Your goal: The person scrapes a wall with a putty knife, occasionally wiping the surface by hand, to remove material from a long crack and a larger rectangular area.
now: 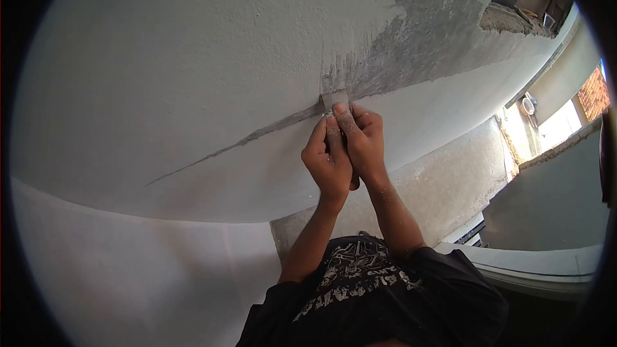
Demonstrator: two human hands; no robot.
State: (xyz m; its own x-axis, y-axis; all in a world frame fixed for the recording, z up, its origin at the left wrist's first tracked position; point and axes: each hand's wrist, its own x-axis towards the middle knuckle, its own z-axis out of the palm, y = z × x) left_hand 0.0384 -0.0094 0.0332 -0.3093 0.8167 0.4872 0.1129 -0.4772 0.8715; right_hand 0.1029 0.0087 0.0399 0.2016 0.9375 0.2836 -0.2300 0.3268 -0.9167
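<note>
Both my hands are closed together on a scraper (335, 97), whose flat, dusty blade lies against the painted surface (193, 71). My left hand (329, 157) grips it from the left, fingers bent and thumb pointing up toward the blade. On the other side, my right hand (366, 144) presses its thumb near the blade's base. Most of the handle is hidden by my hands; a dark end shows between my wrists. Pale dust coats my fingers. Around the blade, a grey stripped patch (424, 45) spreads to the upper right, and a thin grey streak (257, 133) tapers to the lower left.
A rough-edged opening (514, 19) breaks the surface at the upper right. Below it stand a bare cement strip (443, 167) and a grey panel (553, 193). Bright daylight and orange brickwork (592, 94) show at the far right. A pale wall (128, 257) fills the lower left.
</note>
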